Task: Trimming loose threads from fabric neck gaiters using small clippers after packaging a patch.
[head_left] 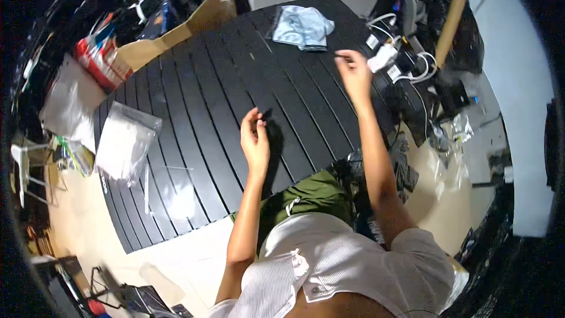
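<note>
My left hand (pixel 255 144) is over the middle of the black slatted table (pixel 194 106), thumb and fingers curled toward each other. Something small and dark shows at its fingertips, and I cannot tell it from shadow. Farther out to the right, my right hand (pixel 355 76) is raised near the table's right edge. Its fingers are bent in toward the thumb and slightly blurred; whatever is between them is too small to name. Just beyond that hand, a crumpled light blue cloth (pixel 301 26) lies at the table's far end, apart from the fingers.
A clear bag with white contents (pixel 126 144) lies on the table's left side, near a clear plastic sheet (pixel 176 197). An open cardboard box (pixel 170 41) stands along the far left edge. White cables and adapters (pixel 385 56) crowd the right edge, near a tan pole (pixel 453 23).
</note>
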### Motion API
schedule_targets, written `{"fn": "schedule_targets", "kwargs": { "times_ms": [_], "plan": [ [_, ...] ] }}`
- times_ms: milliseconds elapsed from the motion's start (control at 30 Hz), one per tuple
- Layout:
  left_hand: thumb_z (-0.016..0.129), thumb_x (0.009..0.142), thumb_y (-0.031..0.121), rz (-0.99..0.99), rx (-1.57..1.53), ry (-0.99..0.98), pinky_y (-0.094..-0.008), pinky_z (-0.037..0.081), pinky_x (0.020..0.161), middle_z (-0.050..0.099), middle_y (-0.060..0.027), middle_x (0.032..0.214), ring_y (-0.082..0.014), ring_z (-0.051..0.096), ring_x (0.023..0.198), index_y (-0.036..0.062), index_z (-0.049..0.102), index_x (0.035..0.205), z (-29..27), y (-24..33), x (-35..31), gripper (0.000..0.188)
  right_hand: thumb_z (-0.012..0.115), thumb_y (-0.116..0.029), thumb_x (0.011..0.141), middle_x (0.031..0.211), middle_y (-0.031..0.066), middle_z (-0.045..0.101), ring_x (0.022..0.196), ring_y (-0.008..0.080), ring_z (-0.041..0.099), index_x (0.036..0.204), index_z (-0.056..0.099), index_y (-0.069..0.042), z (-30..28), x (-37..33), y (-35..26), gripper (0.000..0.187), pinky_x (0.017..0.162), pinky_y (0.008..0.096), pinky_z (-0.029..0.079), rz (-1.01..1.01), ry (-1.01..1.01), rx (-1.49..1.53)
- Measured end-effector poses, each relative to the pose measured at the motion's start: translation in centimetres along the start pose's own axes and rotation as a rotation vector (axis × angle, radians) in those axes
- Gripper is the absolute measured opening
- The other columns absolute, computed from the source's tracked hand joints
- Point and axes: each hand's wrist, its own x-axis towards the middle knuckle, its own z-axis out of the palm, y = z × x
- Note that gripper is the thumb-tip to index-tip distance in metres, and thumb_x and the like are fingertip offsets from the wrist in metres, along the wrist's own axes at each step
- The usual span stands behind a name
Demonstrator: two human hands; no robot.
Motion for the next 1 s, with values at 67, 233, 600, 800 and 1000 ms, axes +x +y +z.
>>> {"fn": "schedule_targets", "kwargs": {
  "times_ms": [67,233,600,800,1000],
  "plan": [
    [0.044,0.087,0.004,0.078,0.100,0.021,-0.0242,0.045,0.073,0.055,-0.0062,0.099,-0.0119,0.055,0.083,0.0014,0.050,0.112,-0.2,-0.3,-0.3,0.025,0.068,-0.014,0.069,0.096,0.0111,0.058,0.089,0.0268,0.054,0.092,0.062,-0.007,4.5,2.1,2.5,0.025,0.079,0.0361,0.043,-0.346,-0.001,-0.398],
    [0.044,0.085,0.000,0.124,0.162,-0.025,-0.0234,0.046,0.068,0.054,-0.0085,0.096,-0.0138,0.056,0.078,0.0026,0.052,0.109,-0.5,0.5,-0.8,0.026,0.063,-0.018,0.072,0.088,0.0150,0.061,0.083,0.0348,0.057,0.089,0.062,-0.008,7.6,6.3,5.5,0.019,0.072,0.0408,0.046,-0.247,-0.096,-0.675],
    [0.047,0.086,0.006,0.063,0.176,-0.034,-0.0251,0.044,0.067,0.056,-0.0088,0.097,-0.0161,0.057,0.081,0.0033,0.053,0.109,0.0,0.8,-0.7,0.024,0.049,-0.007,0.081,0.074,0.0044,0.057,0.057,0.0137,0.048,0.096,0.056,0.000,-2.7,19.1,-13.2,0.018,0.058,0.0267,0.043,-0.694,0.528,0.283],
    [0.065,0.076,0.018,0.431,0.359,-0.021,-0.0352,0.038,0.090,0.047,-0.0145,0.117,-0.0274,0.048,0.105,0.0018,0.045,0.119,2.2,7.3,-1.5,0.050,0.038,-0.007,0.087,0.093,0.0054,0.056,0.085,0.0121,0.053,0.107,0.050,0.003,-5.1,9.4,-21.3,0.026,0.078,0.0218,0.041,-0.598,0.162,0.663],
    [0.071,0.067,0.020,0.443,0.529,0.247,-0.0448,0.024,0.098,0.027,-0.0198,0.134,-0.0362,0.029,0.122,0.0076,0.042,0.124,0.5,6.5,1.2,0.066,0.038,-0.018,0.089,0.079,0.0063,0.052,0.080,0.0178,0.054,0.092,0.051,-0.005,-8.0,9.1,-19.9,0.019,0.073,0.0285,0.043,-0.013,-0.774,1.244]
  ]
}}
